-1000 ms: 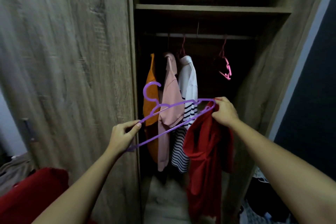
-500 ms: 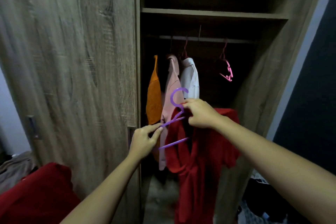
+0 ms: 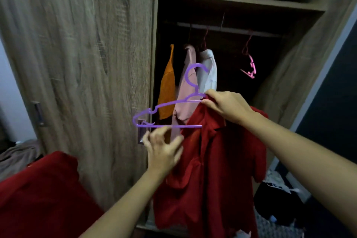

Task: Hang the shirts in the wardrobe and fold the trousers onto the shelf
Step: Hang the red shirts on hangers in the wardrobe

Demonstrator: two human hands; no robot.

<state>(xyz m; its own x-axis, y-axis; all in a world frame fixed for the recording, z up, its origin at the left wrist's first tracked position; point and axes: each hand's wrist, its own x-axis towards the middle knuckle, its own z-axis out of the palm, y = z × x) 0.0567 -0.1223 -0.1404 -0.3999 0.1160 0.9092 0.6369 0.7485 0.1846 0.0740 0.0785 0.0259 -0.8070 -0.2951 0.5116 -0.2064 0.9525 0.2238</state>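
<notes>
The wood-grain wardrobe [image 3: 77,63] is open on its right side, with a rail [image 3: 231,30] under a shelf. A red short-sleeved shirt [image 3: 212,170] hangs before the opening. An orange shirt [image 3: 167,91], a pink shirt [image 3: 185,91] and a white shirt [image 3: 209,71] hang at the rail's left end. The right hand [image 3: 228,106] pinches the red shirt's collar against the purple plastic hanger [image 3: 170,126]. The left hand [image 3: 164,150] is blurred, its fingers spread and gripping nothing, just below the hanger's bottom bar. A small pink hanger [image 3: 250,67] hangs toward the rail's right end.
</notes>
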